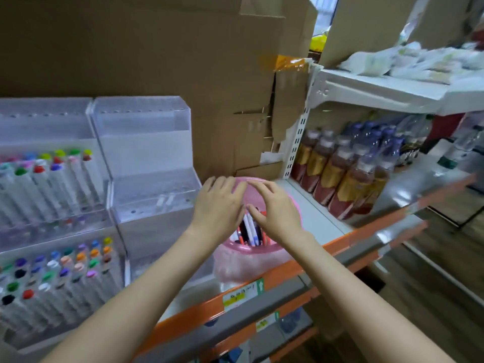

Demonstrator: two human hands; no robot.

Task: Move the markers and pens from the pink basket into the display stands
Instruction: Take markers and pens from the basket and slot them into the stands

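Observation:
A pink basket stands on the shelf in the middle of the head view. Several pens and markers lie inside it, mostly hidden by my hands. My left hand hovers over the basket's left side, fingers relaxed and spread toward the far rim. My right hand reaches over the right side, fingers bent down toward the pens; whether it grips one is hidden. To the left, a clear display stand holds many colour-capped markers. Beside it a second clear stand holds two white pens.
Cardboard boxes form the wall behind the stands. To the right, a white shelf carries wrapped packs above several bottles. An orange shelf edge with price labels runs along the front. Wooden floor shows at lower right.

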